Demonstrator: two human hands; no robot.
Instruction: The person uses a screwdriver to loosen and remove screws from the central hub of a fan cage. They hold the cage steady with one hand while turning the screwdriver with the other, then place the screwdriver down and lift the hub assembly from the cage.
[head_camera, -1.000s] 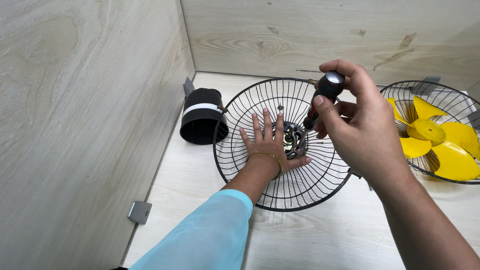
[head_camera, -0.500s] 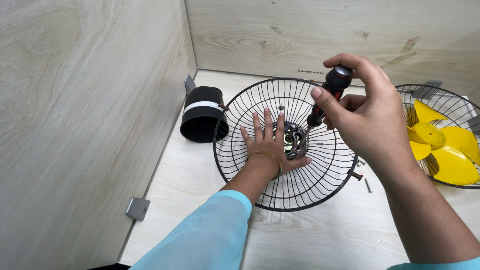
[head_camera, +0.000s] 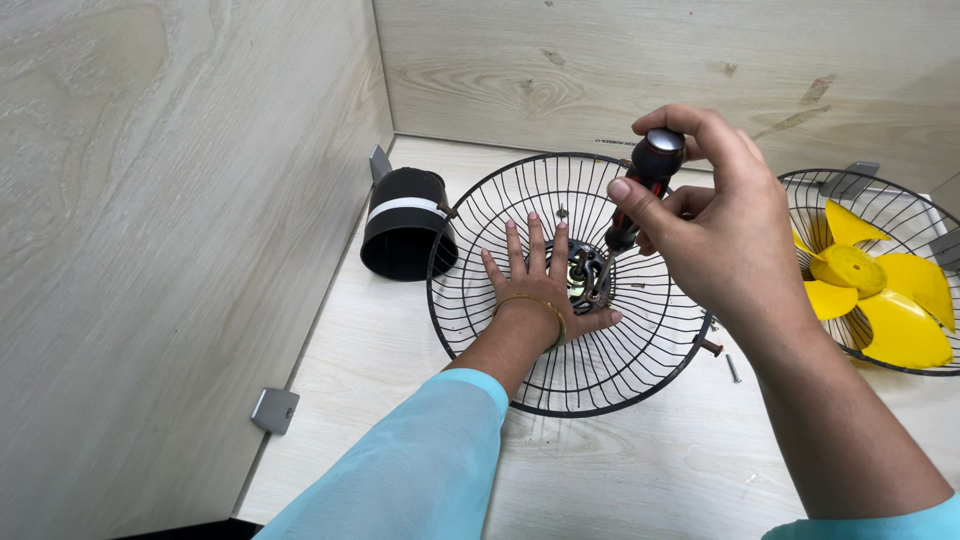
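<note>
Left hand (head_camera: 545, 280) lay spread flat on grille (head_camera: 570, 283) | right hand (head_camera: 715, 235) pinched screwdriver (head_camera: 640, 190) | you did best keeping it upright.

Pale wood-grain walls (head_camera: 180, 200) meet in a corner — matching light tabletop (head_camera: 380, 340) below.

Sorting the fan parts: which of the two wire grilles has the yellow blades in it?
The right-hand grille, at the picture's edge. The middle grille holds the left hand instead.
</note>
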